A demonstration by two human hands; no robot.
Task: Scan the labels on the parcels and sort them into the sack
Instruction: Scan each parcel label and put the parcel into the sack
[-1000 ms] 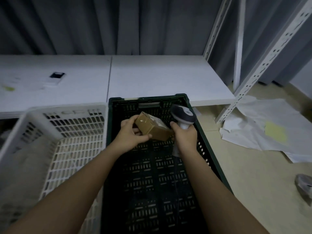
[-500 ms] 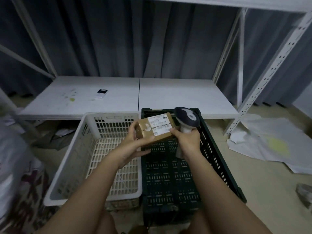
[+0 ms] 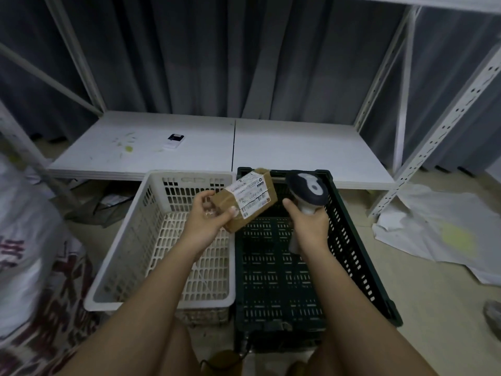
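Over crates [image 3: 352, 240], left hand [image 3: 206, 223] grips parcel [image 3: 245, 202], right hand [image 3: 309, 226] scanner [image 3: 306, 191]

Head-worn view, forward-down, near the hands [image 3: 257, 223]

One parcel [image 3: 245, 202], one scanner [image 3: 307, 192], two crates [image 3: 165, 240].

The white basket [image 3: 130, 240] at 9 o'clock and the dark crate [image 3: 357, 253] at 3 o'clock lie open on top.
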